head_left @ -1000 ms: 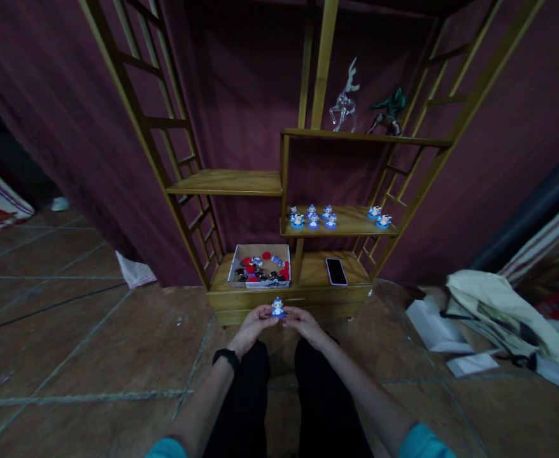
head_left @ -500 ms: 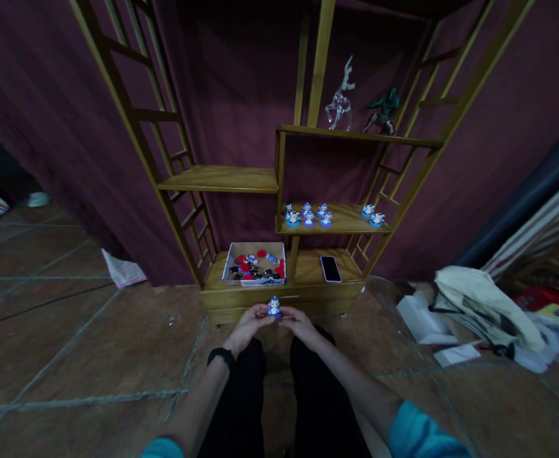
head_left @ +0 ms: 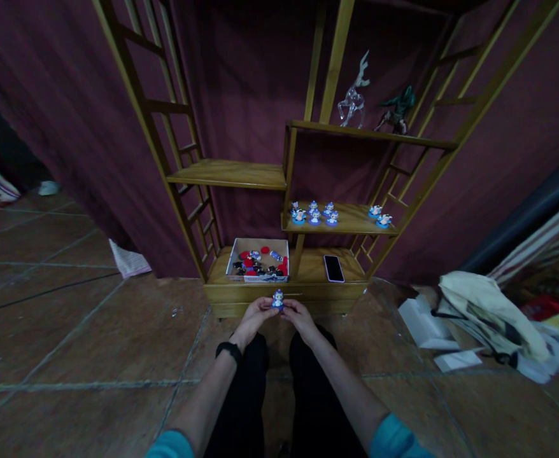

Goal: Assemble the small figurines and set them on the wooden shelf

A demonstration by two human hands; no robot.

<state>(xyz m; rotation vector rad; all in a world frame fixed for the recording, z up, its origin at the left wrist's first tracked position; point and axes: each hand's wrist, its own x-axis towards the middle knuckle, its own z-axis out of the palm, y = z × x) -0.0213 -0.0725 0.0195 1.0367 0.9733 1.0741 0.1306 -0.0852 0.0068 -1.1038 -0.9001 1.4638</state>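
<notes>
Between my two hands, in front of the low drawer of a wooden shelf, is a small blue-and-white figurine [head_left: 278,299] on a blue base, held upright. My left hand [head_left: 255,318] pinches its left side, and my right hand [head_left: 301,318] grips the right side of the base. Just beyond stands an open cardboard box [head_left: 235,275] with red discs, dark pieces and a few blue-white figurines inside. Similar blue-white figurines [head_left: 314,217] stand in a cluster on the middle shelf [head_left: 353,219], and two more figurines [head_left: 383,220] with light blue bases are at its right end.
A phone [head_left: 333,268] lies on the bottom board, right of the box. On the upper shelf [head_left: 327,127] stand a clear deer figure [head_left: 353,102] and a dark green figure [head_left: 398,111]. A cream bag [head_left: 480,305] and white boxes [head_left: 425,321] lie on the floor at right.
My view has shifted slightly, so the shelf sits a little further right in the picture. Both hands still hold the figurine in much the same place.
</notes>
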